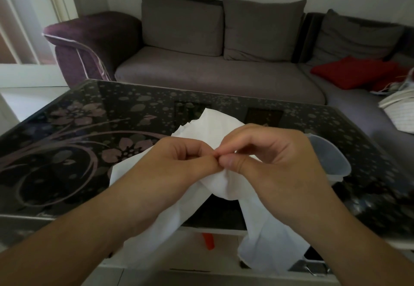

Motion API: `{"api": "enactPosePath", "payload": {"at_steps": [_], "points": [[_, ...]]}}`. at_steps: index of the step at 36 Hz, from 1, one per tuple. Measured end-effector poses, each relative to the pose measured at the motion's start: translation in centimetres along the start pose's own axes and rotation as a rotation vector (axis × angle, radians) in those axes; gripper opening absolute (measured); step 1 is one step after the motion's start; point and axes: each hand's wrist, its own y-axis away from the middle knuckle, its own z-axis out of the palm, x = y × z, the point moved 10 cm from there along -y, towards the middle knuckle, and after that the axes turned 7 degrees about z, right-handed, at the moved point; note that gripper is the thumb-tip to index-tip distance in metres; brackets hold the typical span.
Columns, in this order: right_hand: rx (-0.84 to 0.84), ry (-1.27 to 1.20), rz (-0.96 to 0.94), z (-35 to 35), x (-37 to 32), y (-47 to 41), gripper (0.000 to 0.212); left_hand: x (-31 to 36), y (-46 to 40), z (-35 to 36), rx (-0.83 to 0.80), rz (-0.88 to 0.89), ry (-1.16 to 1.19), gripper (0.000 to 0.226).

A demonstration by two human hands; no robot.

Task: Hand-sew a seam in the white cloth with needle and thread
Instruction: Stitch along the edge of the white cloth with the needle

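The white cloth [215, 126] lies crumpled on the dark glass table [74, 151] and hangs over its near edge. My left hand [179, 162] and my right hand [273, 158] meet above the middle of the cloth, thumbs and forefingers pinched together on a raised fold of it. Both hands have their fingers curled. No needle or thread shows; the fingertips hide the spot where they meet.
A clear plastic container [331, 158] sits on the table just right of my right hand. Behind the table stands a grey and purple sofa [201, 73] with a red cushion [354, 70]. An orange object [209, 241] shows below the table edge.
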Motion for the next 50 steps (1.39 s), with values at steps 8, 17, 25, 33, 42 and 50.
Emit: {"api": "enactPosePath", "payload": {"at_steps": [8,17,25,33,42,50], "points": [[0.092,-0.140,0.029,-0.8,0.4,0.2,0.023,0.2,0.3,0.0,0.008,-0.014,-0.026,0.018],[0.086,-0.631,0.206,-1.6,2.4,-0.1,0.023,-0.2,0.4,-0.3,0.036,-0.054,-0.136,0.019],[0.040,-0.569,0.311,-1.5,2.8,-0.4,0.021,-0.2,0.4,-1.0,0.058,-0.050,-0.199,0.020],[-0.064,0.354,0.214,0.3,1.9,0.1,0.017,-0.4,0.2,-1.4,0.063,-0.028,-0.241,0.020],[-0.089,0.692,0.273,0.2,2.0,-0.1,0.006,-0.8,-0.1,-1.9,0.132,0.023,-0.270,0.017],[0.141,0.433,0.199,-2.1,1.7,-0.2,0.023,0.6,-0.1,-1.2,0.083,0.167,-0.410,0.022]]}}
